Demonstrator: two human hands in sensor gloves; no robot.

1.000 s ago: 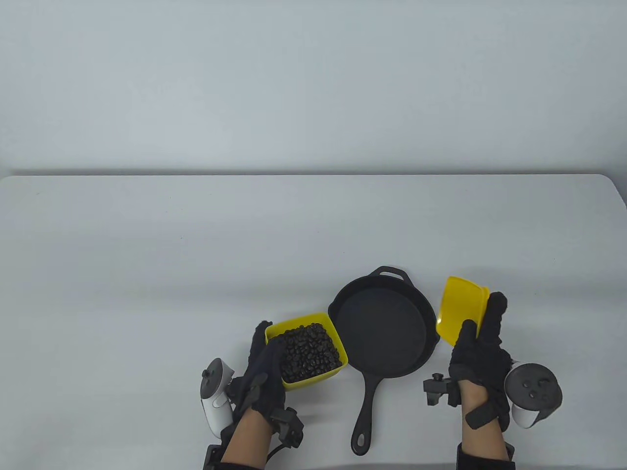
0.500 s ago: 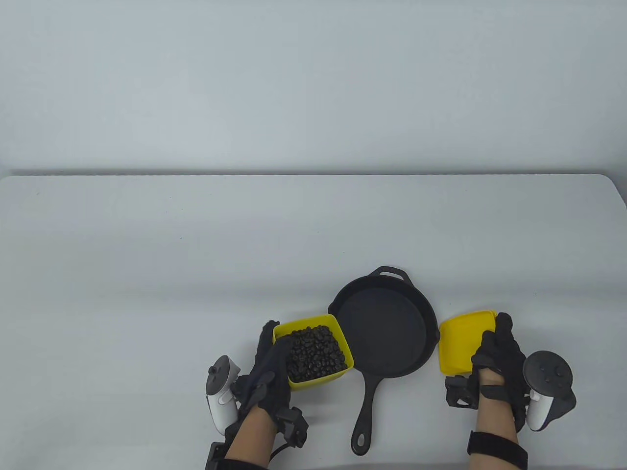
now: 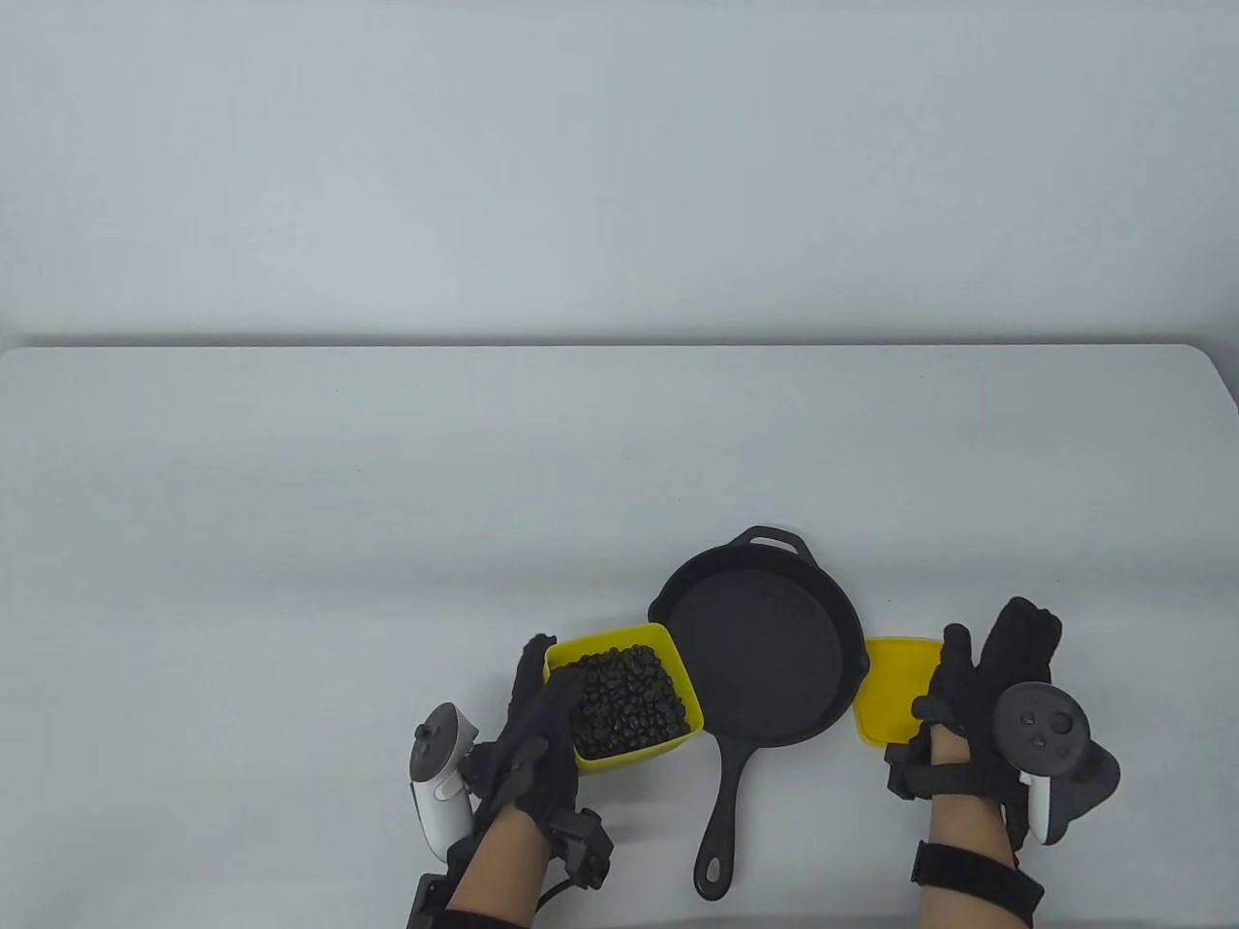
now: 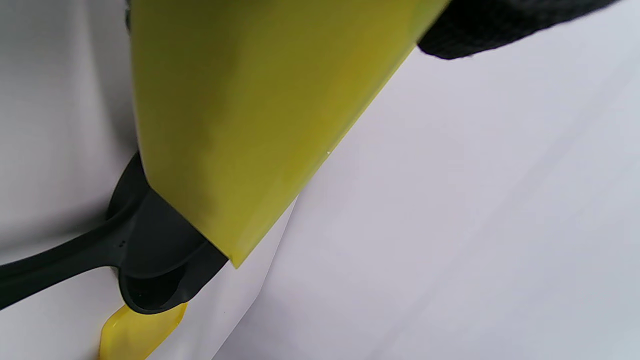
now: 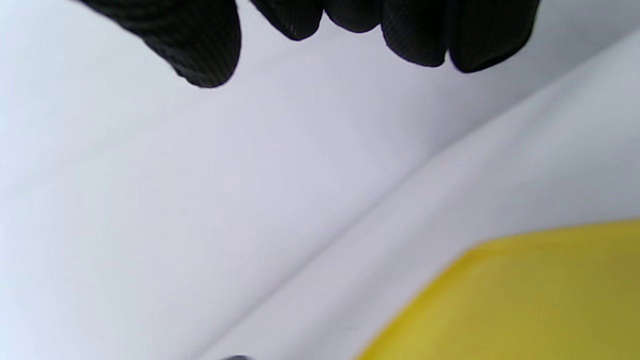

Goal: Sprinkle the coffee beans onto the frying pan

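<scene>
Table view: lid (image 3: 895, 692) now set down beside the frying pan (image 3: 760, 644); right hand (image 3: 982, 692) has let go, fingers spread. Left hand (image 3: 532, 740) grips the opened bean container (image 3: 624, 706), so sprinkling can begin.

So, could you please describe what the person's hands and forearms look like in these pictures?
Both the left hand and the right hand wear black knit sensor gloves. A white-and-grey tracker sits by the left one, a darker grey-and-white tracker on the right. Black camera mounts sit at each wrist, a thin black cable trails from the left, and a black strap rings the bare right forearm.
</scene>
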